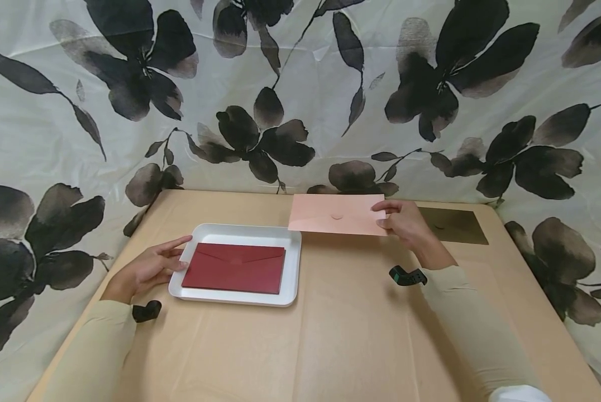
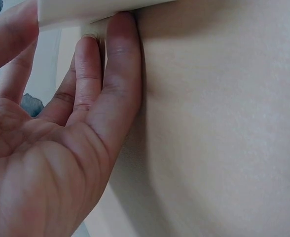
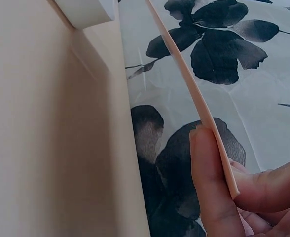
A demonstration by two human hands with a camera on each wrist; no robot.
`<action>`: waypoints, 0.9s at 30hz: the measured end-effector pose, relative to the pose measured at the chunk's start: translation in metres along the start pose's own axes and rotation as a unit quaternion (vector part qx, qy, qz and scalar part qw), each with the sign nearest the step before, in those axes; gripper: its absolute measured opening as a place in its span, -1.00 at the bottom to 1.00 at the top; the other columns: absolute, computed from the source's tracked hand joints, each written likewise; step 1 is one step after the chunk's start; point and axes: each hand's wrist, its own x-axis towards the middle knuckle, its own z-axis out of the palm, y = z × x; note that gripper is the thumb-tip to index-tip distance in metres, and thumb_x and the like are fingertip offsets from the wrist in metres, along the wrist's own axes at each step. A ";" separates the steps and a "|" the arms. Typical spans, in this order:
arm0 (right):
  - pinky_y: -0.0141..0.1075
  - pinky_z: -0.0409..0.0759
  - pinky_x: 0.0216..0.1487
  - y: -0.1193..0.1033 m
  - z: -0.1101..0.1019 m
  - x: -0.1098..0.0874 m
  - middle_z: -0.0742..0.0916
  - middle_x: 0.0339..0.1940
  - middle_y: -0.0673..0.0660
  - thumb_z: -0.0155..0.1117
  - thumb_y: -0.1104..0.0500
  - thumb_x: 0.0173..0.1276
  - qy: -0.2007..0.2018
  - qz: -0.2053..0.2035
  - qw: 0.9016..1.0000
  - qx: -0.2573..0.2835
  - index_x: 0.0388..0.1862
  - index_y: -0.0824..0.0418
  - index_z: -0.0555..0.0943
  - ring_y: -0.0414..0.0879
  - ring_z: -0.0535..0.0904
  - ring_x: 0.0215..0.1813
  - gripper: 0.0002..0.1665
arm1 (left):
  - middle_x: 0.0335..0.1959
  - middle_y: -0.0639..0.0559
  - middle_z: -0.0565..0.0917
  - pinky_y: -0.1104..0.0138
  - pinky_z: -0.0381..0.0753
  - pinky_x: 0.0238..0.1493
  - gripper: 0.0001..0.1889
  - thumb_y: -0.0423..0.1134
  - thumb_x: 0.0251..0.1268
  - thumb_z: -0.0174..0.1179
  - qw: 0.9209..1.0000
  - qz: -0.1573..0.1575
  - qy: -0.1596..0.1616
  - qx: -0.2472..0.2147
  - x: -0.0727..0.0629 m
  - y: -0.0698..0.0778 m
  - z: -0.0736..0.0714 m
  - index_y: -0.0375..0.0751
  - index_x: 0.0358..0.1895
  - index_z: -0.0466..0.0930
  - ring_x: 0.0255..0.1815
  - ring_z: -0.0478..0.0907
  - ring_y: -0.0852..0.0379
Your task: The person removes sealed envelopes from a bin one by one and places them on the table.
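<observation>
A dark red envelope (image 1: 233,269) lies flap side up in a white tray (image 1: 290,293) on the left half of the table. At the tray's left edge is my left hand (image 1: 147,269), its fingers extended and its thumb against the tray's side. The left wrist view shows the fingers (image 2: 121,54) at the tray's wall (image 2: 81,11). My right hand (image 1: 406,223) pinches the right end of a light pink envelope (image 1: 333,215), raised above the table's back edge. Edge-on, that envelope appears between thumb and fingers in the right wrist view.
A gold-brown envelope (image 1: 456,226) lies at the table's back right corner, behind my right wrist. Light brown covering lies over the table (image 1: 351,335). A white cloth (image 1: 330,72) with dark flowers hangs behind it and at the sides.
</observation>
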 end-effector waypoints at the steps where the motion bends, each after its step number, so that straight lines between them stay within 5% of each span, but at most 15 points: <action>1: -0.43 0.60 -0.32 0.000 -0.001 0.001 0.58 0.04 0.14 0.19 0.48 0.42 -0.001 0.001 1.000 0.000 0.25 0.37 0.61 -0.01 0.46 -0.08 -0.57 | 0.63 -0.40 0.05 0.18 0.73 0.19 -0.06 -0.29 0.44 0.28 1.000 0.002 -0.001 0.003 0.000 0.000 0.000 0.08 0.72 -0.11 0.18 0.58 0.17; 15: -0.41 0.48 -0.42 0.008 -0.012 0.008 0.46 -0.16 0.12 0.19 0.48 0.43 -0.014 -0.005 1.000 0.008 0.25 0.43 0.58 -0.16 0.34 -0.44 -0.59 | 0.61 -0.37 0.06 0.25 0.75 0.14 -0.06 -0.26 0.42 0.32 1.000 0.000 0.011 0.011 -0.004 -0.001 0.000 0.12 0.72 -0.06 0.12 0.59 0.24; 27: -0.32 0.50 -0.38 0.017 -0.020 0.012 0.49 -0.22 0.09 0.15 0.47 0.44 -0.008 -0.009 1.000 -0.015 0.24 0.40 0.59 -0.14 0.39 -0.42 -0.59 | 0.67 -0.42 -0.06 0.19 0.73 0.20 -0.06 -0.25 0.41 0.31 1.000 -0.002 0.009 0.011 -0.003 0.000 0.003 0.11 0.72 -0.06 0.25 0.56 0.11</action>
